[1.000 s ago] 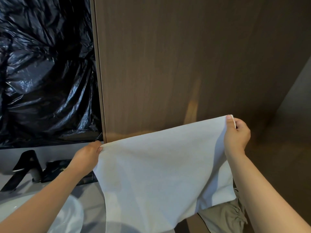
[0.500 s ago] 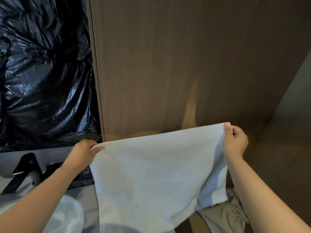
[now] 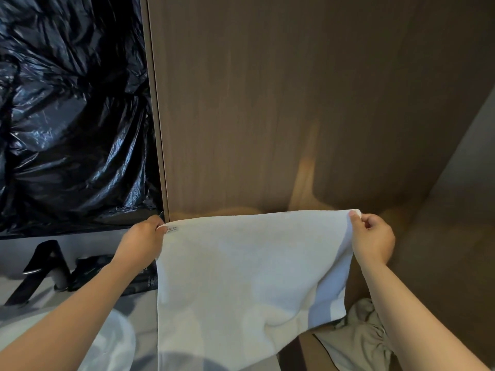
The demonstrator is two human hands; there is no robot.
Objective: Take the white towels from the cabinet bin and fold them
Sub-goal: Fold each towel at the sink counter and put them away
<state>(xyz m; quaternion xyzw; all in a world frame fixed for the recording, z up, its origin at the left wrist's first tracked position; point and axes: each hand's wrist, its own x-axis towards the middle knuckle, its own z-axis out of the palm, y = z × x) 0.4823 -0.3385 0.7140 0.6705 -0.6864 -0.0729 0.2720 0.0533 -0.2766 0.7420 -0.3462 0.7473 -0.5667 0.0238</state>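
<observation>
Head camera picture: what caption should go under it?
A white towel, pinched at its top corners by the left hand and right hand, hangs before a brown wooden panel.

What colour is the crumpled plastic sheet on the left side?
Glossy black; the plastic sheet shows only in the head view.

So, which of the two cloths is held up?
The white towel, pinched at top corners by the left hand and right hand; the crumpled beige cloth lies below.
</observation>
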